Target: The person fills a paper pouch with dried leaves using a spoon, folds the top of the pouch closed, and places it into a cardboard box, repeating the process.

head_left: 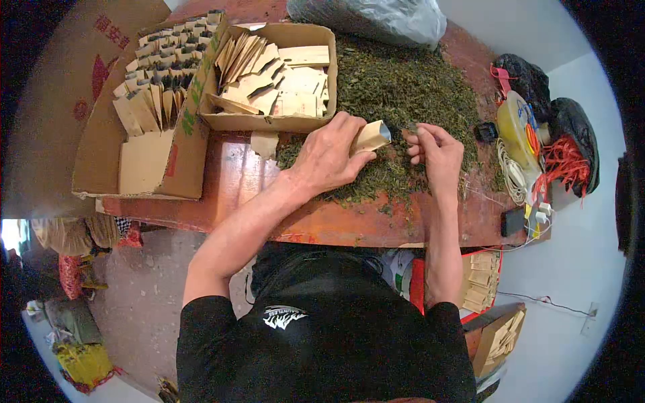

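My left hand [327, 153] is closed around a small tan paper bag [368, 138], tilted so that its open mouth with a grey lining points to the right. Just right of that mouth, the fingers of my right hand [440, 153] pinch a few dried leaves [411, 129]. Both hands are over a wide heap of dried green-brown leaves [403, 80] spread on the reddish table [235, 208]. A scrap of tan paper [265, 144] lies beside my left wrist.
A cardboard box [269, 123] holds many flat paper bags. Left of it, a longer box [144, 164] holds rows of upright bags with dark leaf tops. A clear plastic bag [376, 20] lies behind the heap. Cords, a yellow container [516, 127] and red strips [570, 161] crowd the right edge.
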### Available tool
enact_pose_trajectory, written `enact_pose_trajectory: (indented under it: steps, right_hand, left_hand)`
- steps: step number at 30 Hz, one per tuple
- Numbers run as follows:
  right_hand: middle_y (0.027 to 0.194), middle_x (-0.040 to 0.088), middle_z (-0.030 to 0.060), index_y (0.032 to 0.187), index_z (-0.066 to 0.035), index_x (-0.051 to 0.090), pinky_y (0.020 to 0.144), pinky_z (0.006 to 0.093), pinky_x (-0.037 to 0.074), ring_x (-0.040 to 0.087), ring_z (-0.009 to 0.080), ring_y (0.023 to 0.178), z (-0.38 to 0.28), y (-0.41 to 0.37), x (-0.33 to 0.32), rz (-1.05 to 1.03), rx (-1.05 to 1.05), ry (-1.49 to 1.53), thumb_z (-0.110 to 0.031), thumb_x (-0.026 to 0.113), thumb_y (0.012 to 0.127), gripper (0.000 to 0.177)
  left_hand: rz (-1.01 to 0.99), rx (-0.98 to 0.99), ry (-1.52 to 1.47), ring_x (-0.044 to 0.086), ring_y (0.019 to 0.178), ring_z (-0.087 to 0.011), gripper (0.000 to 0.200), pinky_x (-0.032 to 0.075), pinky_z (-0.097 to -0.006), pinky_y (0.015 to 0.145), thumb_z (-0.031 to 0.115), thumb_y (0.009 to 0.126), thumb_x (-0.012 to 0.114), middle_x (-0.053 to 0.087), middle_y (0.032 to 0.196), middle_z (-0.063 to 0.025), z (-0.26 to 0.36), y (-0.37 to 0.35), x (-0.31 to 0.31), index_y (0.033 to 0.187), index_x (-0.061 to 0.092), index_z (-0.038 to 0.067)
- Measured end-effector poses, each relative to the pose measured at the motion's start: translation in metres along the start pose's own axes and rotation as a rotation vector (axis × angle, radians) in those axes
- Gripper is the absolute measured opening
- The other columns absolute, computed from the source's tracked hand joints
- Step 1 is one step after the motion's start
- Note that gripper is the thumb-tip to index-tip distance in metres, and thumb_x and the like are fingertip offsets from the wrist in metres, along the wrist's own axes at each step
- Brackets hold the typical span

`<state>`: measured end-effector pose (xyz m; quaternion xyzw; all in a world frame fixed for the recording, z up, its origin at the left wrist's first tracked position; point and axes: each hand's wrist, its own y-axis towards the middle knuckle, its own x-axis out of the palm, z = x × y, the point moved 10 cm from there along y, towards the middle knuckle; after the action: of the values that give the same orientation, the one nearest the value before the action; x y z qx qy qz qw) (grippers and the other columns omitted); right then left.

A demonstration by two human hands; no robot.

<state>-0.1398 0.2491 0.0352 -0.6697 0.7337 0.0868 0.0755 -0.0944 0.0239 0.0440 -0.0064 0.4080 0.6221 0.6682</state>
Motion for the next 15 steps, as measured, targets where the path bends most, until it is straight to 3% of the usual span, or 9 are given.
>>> enact_pose_trajectory:
  steps: [15]
  right_hand:
    - [0.087, 0.074, 0.0095, 0.115, 0.003, 0.073, 0.056, 0.0240, 0.055, 0.067, 0.0105, 0.067, -0.043, -0.030, -0.004, -0.046, -0.025, -0.026, -0.010, 0.064, 0.102, 0.020]
  left_hand:
    - [0.025, 0.019, -0.010, 0.065, 0.094, -0.0418, 0.050, 0.055, -0.0474, 0.081, 0.024, 0.085, 0.082, 0.061, 0.105, -0.0206, 0.001, -0.001, -0.002, 0.122, 0.059, 0.000]
